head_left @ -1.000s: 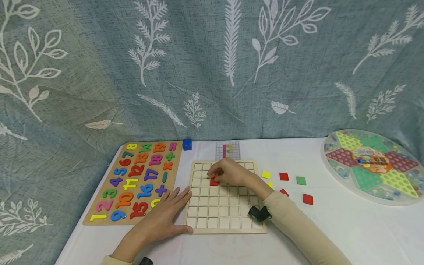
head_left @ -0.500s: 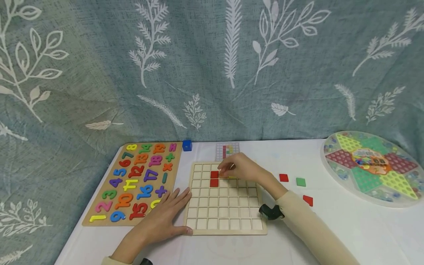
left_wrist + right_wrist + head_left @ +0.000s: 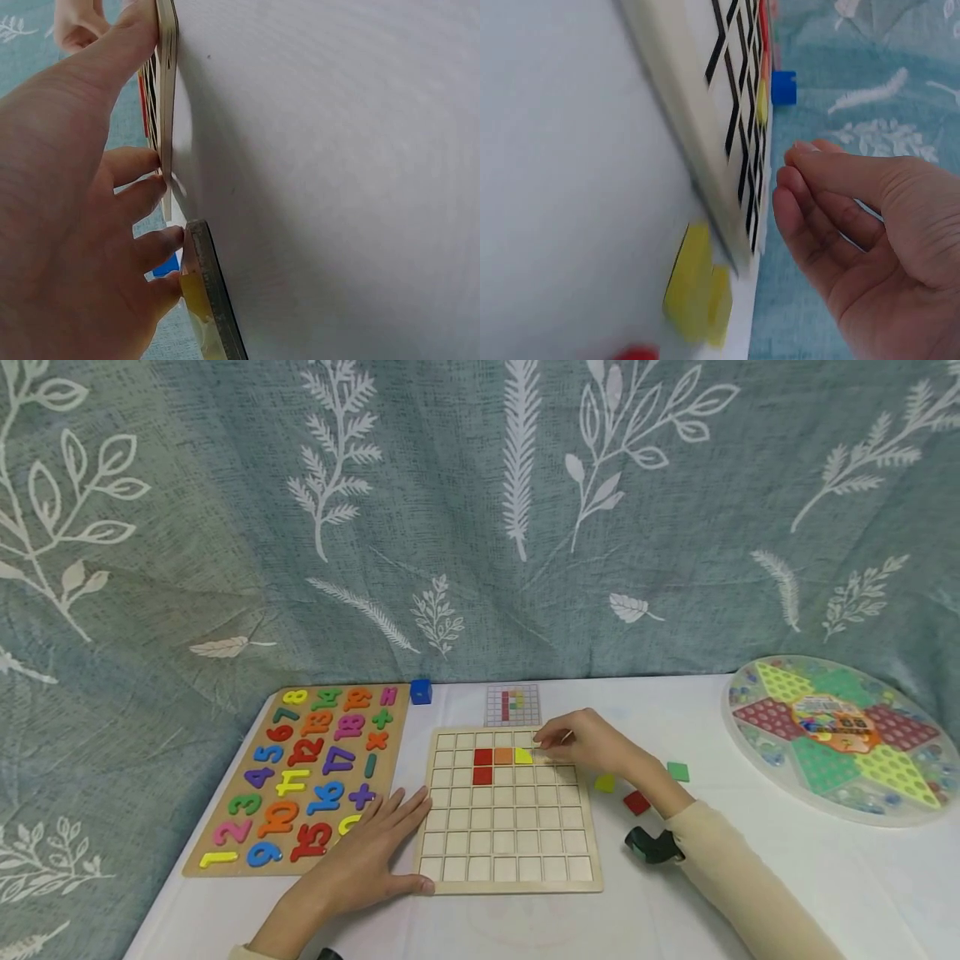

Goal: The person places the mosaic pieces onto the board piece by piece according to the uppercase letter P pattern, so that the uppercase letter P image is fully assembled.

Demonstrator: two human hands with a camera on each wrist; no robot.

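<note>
A wooden grid board [image 3: 506,852] lies in front of me on the white table. Its upper rows hold two red tiles [image 3: 483,766], an orange tile [image 3: 502,756] and a yellow tile [image 3: 522,756]. My right hand [image 3: 546,742] hovers just right of the yellow tile, fingers loosely curled with nothing in them; the right wrist view shows the same hand [image 3: 832,217] beside the board [image 3: 697,127]. My left hand [image 3: 393,831] lies flat on the table, its fingers [image 3: 142,187] against the board's left edge [image 3: 166,112].
Loose yellow [image 3: 604,783], red [image 3: 636,802] and green [image 3: 677,771] tiles lie right of the board. A pattern card [image 3: 512,704] and a blue cube [image 3: 421,692] sit behind it. A number puzzle [image 3: 300,777] lies left, a round marble game board [image 3: 847,735] far right.
A second red tile, then an orange and a yellow tile, have appeared in the board's second row. My right hand has moved rightward along that row. The left hand has stayed put.
</note>
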